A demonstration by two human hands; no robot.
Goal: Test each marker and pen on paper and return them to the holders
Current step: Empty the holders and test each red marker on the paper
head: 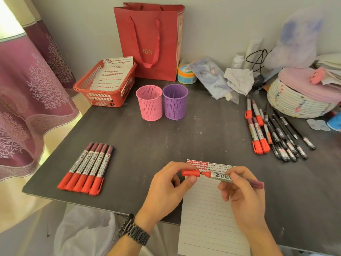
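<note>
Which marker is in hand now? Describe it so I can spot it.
Find the lined paper at the table's near edge. Over its top end, the right hand grips a silver-barrelled marker; the left hand pinches its red cap. Only this one is off the table, unlike the row at left and pile at right.

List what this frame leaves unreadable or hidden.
- Head view: marker label past "ZHEN", covered by fingers of the right hand.
- Head view: marker tip, inside the red cap the left hand pinches.
- Head view: contents of pink holder and purple holder, hidden by their walls.
- Head view: lined paper bottom, cut by frame edge.
</note>
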